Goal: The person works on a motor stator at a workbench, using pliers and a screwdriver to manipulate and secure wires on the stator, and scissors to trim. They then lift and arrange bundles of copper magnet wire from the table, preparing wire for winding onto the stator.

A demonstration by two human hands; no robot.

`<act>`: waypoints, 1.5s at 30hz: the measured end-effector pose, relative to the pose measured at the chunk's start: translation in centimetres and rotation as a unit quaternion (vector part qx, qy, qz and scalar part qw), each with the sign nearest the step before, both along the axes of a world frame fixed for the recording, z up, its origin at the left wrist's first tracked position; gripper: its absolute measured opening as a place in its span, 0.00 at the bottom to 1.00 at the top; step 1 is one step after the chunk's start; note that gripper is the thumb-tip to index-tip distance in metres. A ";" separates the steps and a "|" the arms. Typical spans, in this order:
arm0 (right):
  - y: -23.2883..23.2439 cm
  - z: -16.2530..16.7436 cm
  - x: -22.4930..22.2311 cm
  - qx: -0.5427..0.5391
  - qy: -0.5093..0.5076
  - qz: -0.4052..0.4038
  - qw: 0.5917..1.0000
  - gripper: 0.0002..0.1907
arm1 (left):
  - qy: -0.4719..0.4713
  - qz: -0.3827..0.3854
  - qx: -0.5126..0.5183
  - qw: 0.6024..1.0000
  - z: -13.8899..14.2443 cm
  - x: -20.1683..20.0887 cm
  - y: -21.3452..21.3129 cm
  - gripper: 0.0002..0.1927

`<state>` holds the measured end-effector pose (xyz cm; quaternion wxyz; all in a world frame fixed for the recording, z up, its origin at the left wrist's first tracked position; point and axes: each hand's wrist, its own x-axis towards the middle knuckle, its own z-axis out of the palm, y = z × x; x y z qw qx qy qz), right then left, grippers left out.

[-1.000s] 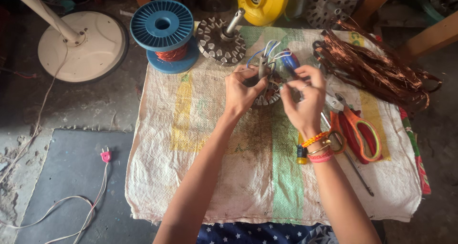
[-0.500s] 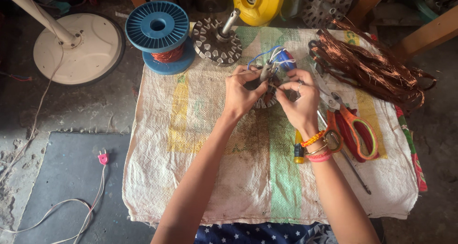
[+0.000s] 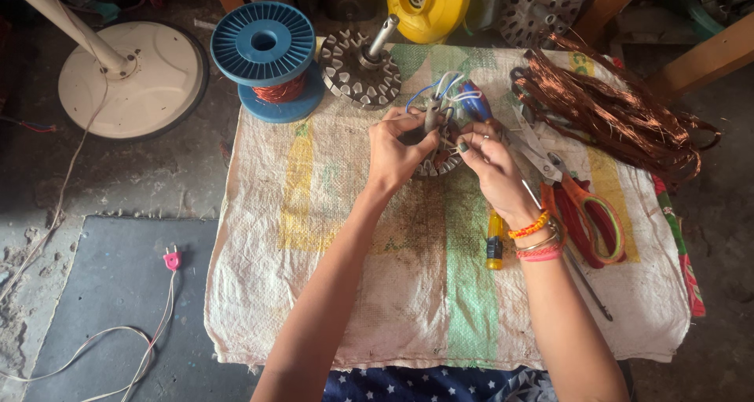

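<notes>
Copper-wound round grey motor stator (image 3: 437,160) sits gripped by both hands, left hand (image 3: 397,152) and right hand (image 3: 488,160); better to brace it on the woven sack (image 3: 369,292) while fingertips guide its thin leads.

A round fan motor stator (image 3: 440,154) with grey slotted teeth lies near the middle of the sack-covered tabletop (image 3: 353,292), partly hidden by both hands. Blue and white wires (image 3: 444,88) loop up from its top.

Both hands (image 3: 397,152) (image 3: 491,162) around toothed stator (image 3: 437,160); woven sack (image 3: 393,292) beneath
</notes>
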<state>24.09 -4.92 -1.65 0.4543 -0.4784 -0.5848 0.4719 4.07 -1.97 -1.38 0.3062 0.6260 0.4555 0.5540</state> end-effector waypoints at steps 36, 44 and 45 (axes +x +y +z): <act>-0.3 1.2 -0.1 0.063 0.076 -0.062 0.993 0.04 | -0.001 -0.004 -0.021 1.000 0.4 0.1 -0.3 0.17; -1.7 3.0 -1.5 0.191 -0.204 -0.116 0.953 0.04 | 0.004 0.008 -0.016 1.000 0.3 0.1 -0.3 0.17; -1.9 3.0 -1.7 0.182 -0.207 -0.123 0.953 0.04 | 0.005 0.009 -0.016 1.000 0.3 0.1 -0.4 0.17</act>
